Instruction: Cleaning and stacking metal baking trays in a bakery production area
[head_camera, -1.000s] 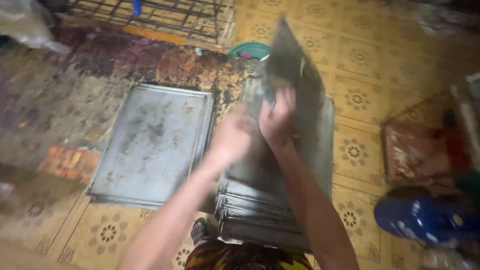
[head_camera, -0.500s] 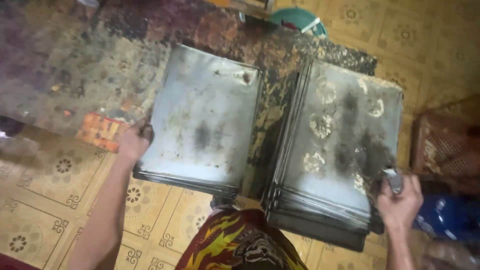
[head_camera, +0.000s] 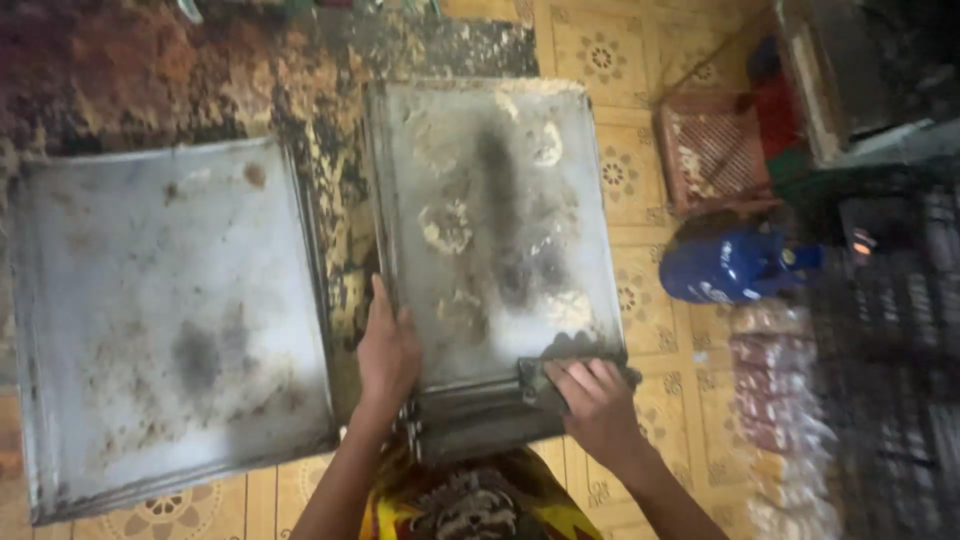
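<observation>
the right hand (head_camera: 598, 400) presses a dark scraper (head_camera: 545, 375) flat against the near right corner of the top baking tray (head_camera: 495, 220), its grip closed around the tool. the left hand (head_camera: 388, 350) clasps that tray's near left edge, fingers curled over the rim. the tray's long axis runs straight away from both hands, crusted residue lying beyond the scraper. left of this tray lies a second, cleaner tray (head_camera: 165, 320); right of it, a blue container (head_camera: 730, 265) on the tiled floor (head_camera: 640, 170).

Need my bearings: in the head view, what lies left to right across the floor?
Single grey metal tray → left hand → stained top tray of the stack → right hand → blue container → dark wire crate.
</observation>
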